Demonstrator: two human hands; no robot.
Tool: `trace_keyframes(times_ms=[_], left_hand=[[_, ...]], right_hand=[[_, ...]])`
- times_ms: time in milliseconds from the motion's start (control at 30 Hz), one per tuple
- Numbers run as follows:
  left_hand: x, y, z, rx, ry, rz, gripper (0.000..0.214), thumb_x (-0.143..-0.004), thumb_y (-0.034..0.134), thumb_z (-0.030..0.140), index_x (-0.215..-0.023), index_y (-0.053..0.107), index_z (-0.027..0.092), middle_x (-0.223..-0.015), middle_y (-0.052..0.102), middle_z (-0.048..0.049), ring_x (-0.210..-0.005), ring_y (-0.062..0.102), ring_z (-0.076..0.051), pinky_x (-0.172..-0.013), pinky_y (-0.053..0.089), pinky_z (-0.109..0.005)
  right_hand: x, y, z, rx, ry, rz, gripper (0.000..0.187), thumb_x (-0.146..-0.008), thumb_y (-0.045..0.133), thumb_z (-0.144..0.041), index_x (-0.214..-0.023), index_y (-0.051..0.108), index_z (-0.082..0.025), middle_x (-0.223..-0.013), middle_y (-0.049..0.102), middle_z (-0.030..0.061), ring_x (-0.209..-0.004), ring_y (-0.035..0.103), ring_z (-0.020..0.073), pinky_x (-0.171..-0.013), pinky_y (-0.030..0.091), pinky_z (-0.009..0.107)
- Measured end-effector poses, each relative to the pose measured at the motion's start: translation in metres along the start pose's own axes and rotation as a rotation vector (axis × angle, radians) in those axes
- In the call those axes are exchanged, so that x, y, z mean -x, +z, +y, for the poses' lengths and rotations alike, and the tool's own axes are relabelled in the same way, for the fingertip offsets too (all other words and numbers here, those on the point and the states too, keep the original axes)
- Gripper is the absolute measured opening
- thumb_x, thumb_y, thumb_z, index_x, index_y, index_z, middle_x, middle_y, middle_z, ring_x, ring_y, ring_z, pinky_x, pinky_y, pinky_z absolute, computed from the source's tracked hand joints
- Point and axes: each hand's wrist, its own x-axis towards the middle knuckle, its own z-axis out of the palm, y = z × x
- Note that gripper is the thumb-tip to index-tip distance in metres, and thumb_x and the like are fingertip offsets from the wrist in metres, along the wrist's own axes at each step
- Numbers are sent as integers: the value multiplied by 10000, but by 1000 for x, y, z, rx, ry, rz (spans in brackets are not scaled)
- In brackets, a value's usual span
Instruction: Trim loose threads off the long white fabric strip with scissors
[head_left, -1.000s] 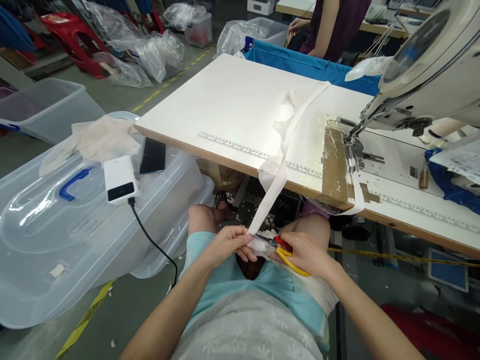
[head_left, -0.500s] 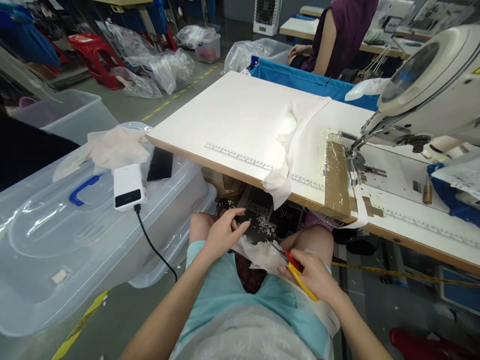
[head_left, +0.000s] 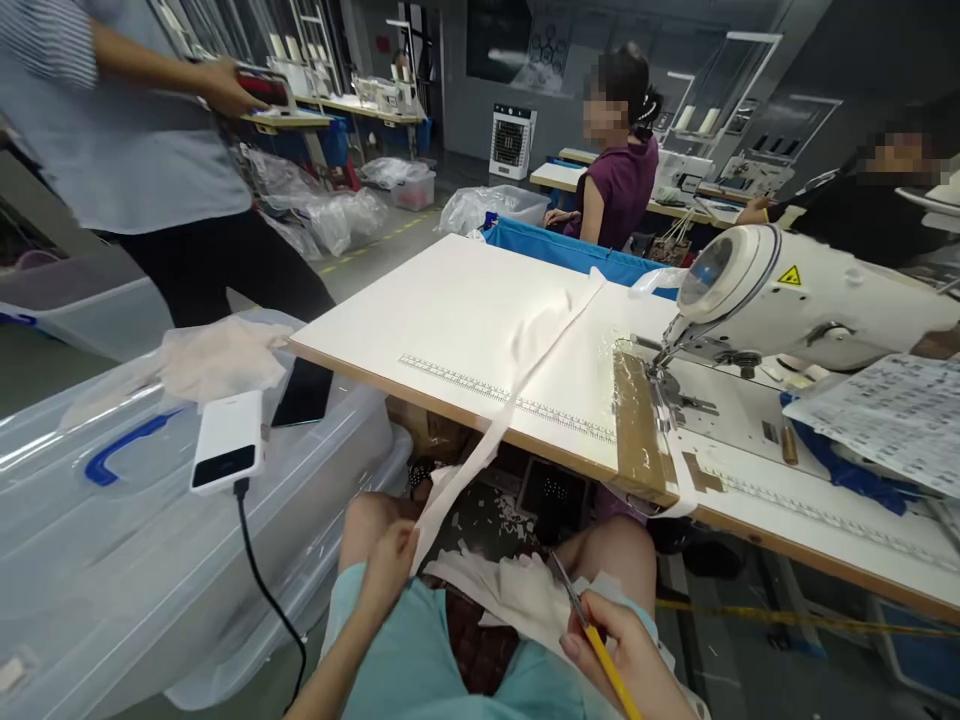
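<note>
My left hand (head_left: 388,568) is closed on the near end of a long pale fabric strip (head_left: 480,455). From there the strip runs taut over the table's front edge and across the white tabletop. My right hand (head_left: 619,650) grips scissors (head_left: 600,655) with yellow handles, their blades pointing up and away from me. Beside the blades, crumpled pale fabric pieces (head_left: 517,590) lie across my lap.
A sewing machine (head_left: 810,290) stands on the right of the white table (head_left: 420,300). To the left, a clear plastic bin (head_left: 150,560) carries a power bank (head_left: 229,440), a phone (head_left: 304,390) and pale fabric (head_left: 225,360). A person (head_left: 172,170) stands behind it; others sit farther back.
My left hand, open before, has taken hold of the fabric strip and pulled its end toward my lap. The view has tilted up, and a person has come in at left.
</note>
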Motion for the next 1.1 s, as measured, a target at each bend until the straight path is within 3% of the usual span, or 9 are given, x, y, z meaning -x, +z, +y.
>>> trace_keyframes(times_ms=[67, 133, 300, 367, 433, 533, 600, 733, 1100], left_hand=[[16, -11, -17, -39, -56, 47, 377, -696, 541, 593, -787, 528, 227, -485, 456, 13, -513, 516, -222, -527, 374, -292], [35, -12, -14, 5, -83, -36, 402, -737, 516, 603, -852, 557, 220, -498, 465, 12, -514, 516, -216, -526, 381, -293], [62, 7, 53, 373, -35, -550, 483, -838, 520, 591, -1116, 564, 198, -991, 658, -100, -878, 624, -237, -673, 492, -297], [62, 7, 80, 217, 73, -522, 353, -849, 565, 505, -1019, 601, 198, -915, 653, -72, -850, 603, -209, -688, 472, -274], [60, 2, 100, -23, 220, -377, 275, -868, 555, 442, -791, 604, 183, -832, 611, -51, -768, 565, -177, -673, 438, -263], [55, -6, 116, -117, 360, -281, 339, -897, 521, 416, -675, 567, 164, -1007, 596, -69, -757, 568, -148, -665, 429, -257], [53, -7, 119, -5, 293, -385, 332, -894, 530, 452, -750, 610, 164, -1031, 626, -77, -649, 575, -119, -582, 427, -243], [55, -1, 119, 236, 14, -602, 416, -838, 596, 554, -851, 620, 140, -640, 664, -50, -485, 575, -135, -463, 416, -220], [54, -7, 105, 491, -164, -721, 445, -775, 688, 572, -774, 578, 141, -556, 669, -59, -522, 659, -163, -422, 427, -165]], right_hand=[[-4, 4, 3, -36, -22, -17, 409, -889, 510, -555, -691, 416, -210, -633, 418, -27, -582, 420, 145, -524, 306, 238], [-11, 10, 7, -47, -47, -20, 407, -863, 559, -550, -686, 425, -209, -621, 421, -32, -575, 422, 143, -516, 308, 233], [-27, 16, 14, -14, -119, 4, 395, -860, 563, -547, -695, 443, -210, -617, 436, -37, -571, 440, 142, -521, 324, 231], [-28, 13, 11, 22, -113, 8, 400, -868, 545, -554, -692, 446, -208, -619, 464, -29, -572, 459, 148, -523, 333, 236], [-26, 7, 3, 60, -84, -5, 418, -869, 530, -570, -681, 439, -207, -614, 476, -22, -571, 464, 153, -519, 331, 241], [-21, -4, -14, 89, -53, -48, 453, -863, 521, -612, -683, 431, -207, -619, 472, -18, -592, 457, 160, -535, 332, 251], [-20, -12, -23, 63, -38, -93, 472, -864, 525, -634, -692, 422, -207, -634, 454, -25, -609, 445, 156, -546, 329, 251], [-25, -21, -29, -2, -26, -188, 502, -860, 555, -654, -697, 396, -207, -647, 385, -43, -607, 370, 130, -527, 291, 234], [-55, -21, -27, -8, -85, -527, 564, -828, 551, -713, -670, 379, -200, -653, 316, -50, -599, 279, 111, -509, 220, 241]])
